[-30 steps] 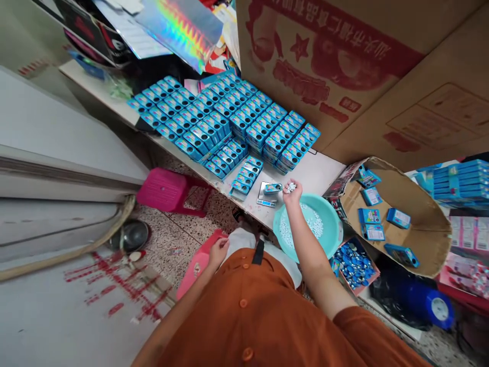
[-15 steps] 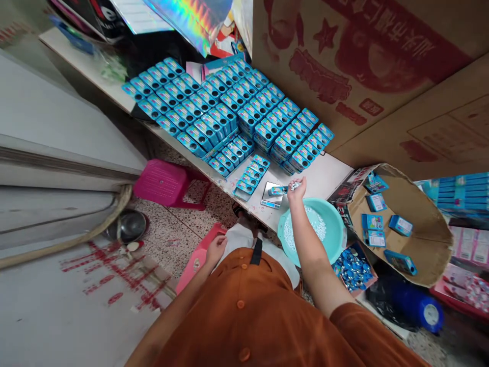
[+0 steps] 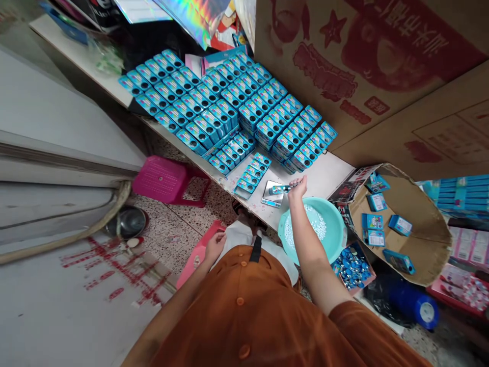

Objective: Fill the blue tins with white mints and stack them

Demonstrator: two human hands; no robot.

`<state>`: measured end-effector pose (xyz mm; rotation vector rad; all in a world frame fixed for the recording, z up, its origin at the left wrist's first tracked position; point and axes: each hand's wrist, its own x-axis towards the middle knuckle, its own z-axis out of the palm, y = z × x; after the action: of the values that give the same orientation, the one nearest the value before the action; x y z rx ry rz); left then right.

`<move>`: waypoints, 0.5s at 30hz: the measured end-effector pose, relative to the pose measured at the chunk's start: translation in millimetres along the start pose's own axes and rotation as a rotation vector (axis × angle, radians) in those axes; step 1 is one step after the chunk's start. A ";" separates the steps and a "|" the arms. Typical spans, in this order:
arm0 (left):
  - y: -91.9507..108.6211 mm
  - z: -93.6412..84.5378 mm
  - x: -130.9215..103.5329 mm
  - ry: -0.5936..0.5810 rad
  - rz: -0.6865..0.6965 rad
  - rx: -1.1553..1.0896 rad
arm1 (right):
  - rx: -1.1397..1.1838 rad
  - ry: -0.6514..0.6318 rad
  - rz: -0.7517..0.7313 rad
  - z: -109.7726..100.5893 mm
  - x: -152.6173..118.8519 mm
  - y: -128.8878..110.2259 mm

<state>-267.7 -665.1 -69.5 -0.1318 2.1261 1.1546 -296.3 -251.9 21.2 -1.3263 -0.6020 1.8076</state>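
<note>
My right hand [image 3: 297, 188] is tipped over the open end of a small blue tin [image 3: 278, 189], its fingers closed round small white candies. The tin lies on a digital kitchen scale [image 3: 269, 199] whose display is lit blue. Below my right forearm, a turquoise basin [image 3: 337, 215] holds more white candies [image 3: 319, 227], partly hidden by the arm. Beside my left thigh, my left hand [image 3: 215, 246] hangs relaxed with its fingers loosely apart and nothing in it.
Rows of blue tins [image 3: 214, 120] cover the table's left and back. A short row [image 3: 251, 176] stands left of the scale. At right are a cut cardboard box [image 3: 420, 244] with several tins and a box of blue lids [image 3: 352, 266]. A pink stool [image 3: 162, 178] stands on the floor.
My right hand has turned from palm up, with the candies showing, to tipped toward the tin with fingers closed. My left hand stays by my thigh.
</note>
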 end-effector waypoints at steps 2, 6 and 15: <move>-0.1 -0.4 -0.4 0.007 -0.006 0.000 | -0.013 -0.003 0.002 0.2 0.1 -0.2; 1.6 0.6 -1.2 0.012 -0.013 -0.007 | -0.033 0.010 0.046 -0.5 0.4 -4.9; -2.3 3.5 2.1 -0.014 -0.001 0.004 | -0.074 -0.034 0.151 -44.2 -0.7 -33.0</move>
<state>-266.4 -663.3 -73.7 -0.1223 2.1162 1.1476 -244.1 -237.1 31.6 -1.4264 -0.6064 1.9485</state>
